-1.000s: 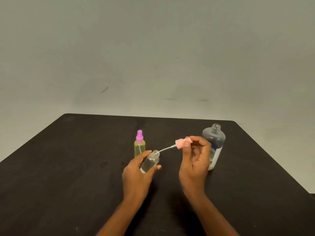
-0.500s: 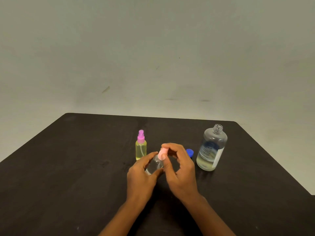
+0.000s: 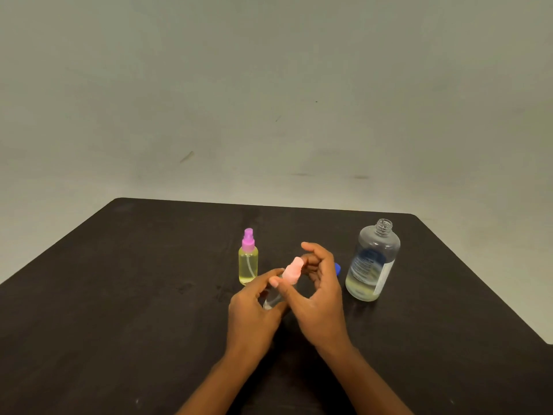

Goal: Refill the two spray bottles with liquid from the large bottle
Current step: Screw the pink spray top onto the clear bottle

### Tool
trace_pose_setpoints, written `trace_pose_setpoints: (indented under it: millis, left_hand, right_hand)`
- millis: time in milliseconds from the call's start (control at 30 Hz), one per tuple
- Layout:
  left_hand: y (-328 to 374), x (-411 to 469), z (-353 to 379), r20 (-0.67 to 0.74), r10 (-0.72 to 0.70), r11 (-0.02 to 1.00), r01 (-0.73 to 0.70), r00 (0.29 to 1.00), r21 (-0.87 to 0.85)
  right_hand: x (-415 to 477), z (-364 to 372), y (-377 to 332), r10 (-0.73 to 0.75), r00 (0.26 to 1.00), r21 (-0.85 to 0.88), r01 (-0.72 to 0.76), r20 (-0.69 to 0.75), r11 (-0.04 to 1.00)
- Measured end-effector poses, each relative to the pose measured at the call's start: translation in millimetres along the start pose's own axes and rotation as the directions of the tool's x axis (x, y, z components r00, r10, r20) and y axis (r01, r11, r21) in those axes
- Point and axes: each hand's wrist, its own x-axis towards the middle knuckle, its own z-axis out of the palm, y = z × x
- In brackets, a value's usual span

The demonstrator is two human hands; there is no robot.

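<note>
My left hand grips a small clear spray bottle, tilted to the right, above the black table. Its pink spray top sits on the bottle's neck, pinched between the thumb and fingers of my right hand. A second spray bottle with a purple top and yellowish liquid stands upright just left of my hands. The large clear bottle stands uncapped to the right, with a little liquid at its bottom. Its blue cap peeks out behind my right hand.
The table's far edge runs close behind the bottles, and its right corner lies just past the large bottle. A plain grey wall rises beyond.
One second ago my right hand held the pink top with its tube out, beside the bottle's mouth. Now the tube is inside and the top sits on the neck.
</note>
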Motion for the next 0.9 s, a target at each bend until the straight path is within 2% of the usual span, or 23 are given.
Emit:
trace_pose_setpoints:
  millis: [233, 533, 633, 800, 900]
  left_hand:
    - [2.0, 0.4, -2.1, 0.006, -0.004, 1.000, 0.004, 1.000, -0.021]
    - [4.0, -0.5, -1.4, 0.004, -0.001, 1.000, 0.001, 1.000, -0.006]
    - [3.5, -0.9, -0.1, 0.012, -0.006, 1.000, 0.006, 1.000, 0.025]
    - [-2.9, 2.0, -2.0, -0.003, -0.014, 0.999, 0.014, 1.000, 0.029]
    - [-4.4, 2.5, -2.1, -0.017, -0.030, 0.999, 0.031, 0.999, 0.019]
  right_hand:
    - [0.4, -0.3, -8.4, 0.055, 0.993, 0.181, -0.073, 0.105, 0.981]
    - [1.1, 0.8, -6.4, 0.075, 0.997, 0.096, -0.076, 0.014, 0.992]
    - [1.3, -0.6, -6.6, 0.102, 0.994, 0.082, -0.104, 0.030, 0.991]
    - [2.4, -0.8, -9.4, 0.093, 0.991, 0.195, -0.111, 0.101, 0.974]
    - [1.7, 0.2, -10.8, 0.077, 0.992, 0.171, -0.093, 0.102, 0.981]
